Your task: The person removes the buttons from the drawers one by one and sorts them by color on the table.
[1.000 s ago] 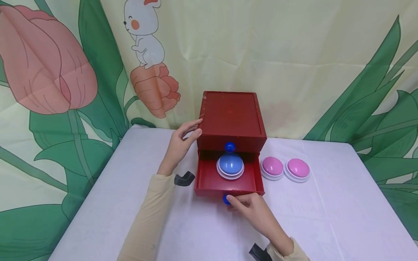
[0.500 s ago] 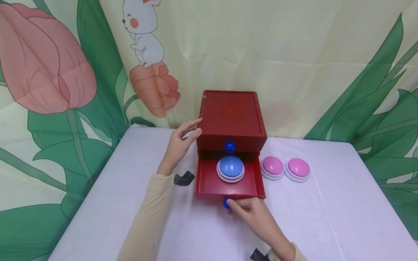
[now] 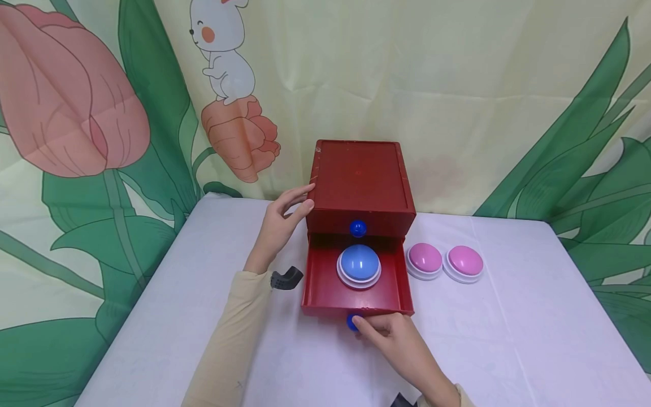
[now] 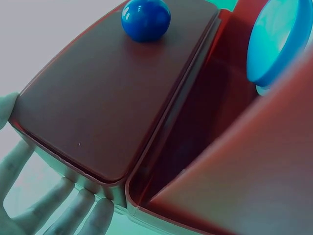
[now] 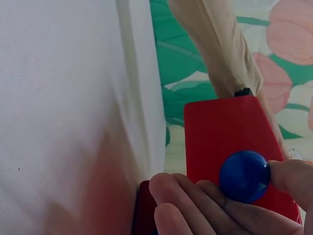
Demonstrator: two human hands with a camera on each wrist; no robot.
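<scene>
Pinching the lower drawer's blue knob (image 3: 352, 322), the right hand (image 3: 402, 346) held it open while the left hand (image 3: 278, 226), fingers straight, steadied the red cabinet (image 3: 360, 181).

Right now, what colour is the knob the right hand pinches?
Blue knob; clearest in the right wrist view.

dome (image 3: 359, 264) in drawer (image 3: 325, 291), two domes (image 3: 445, 262) right
</scene>
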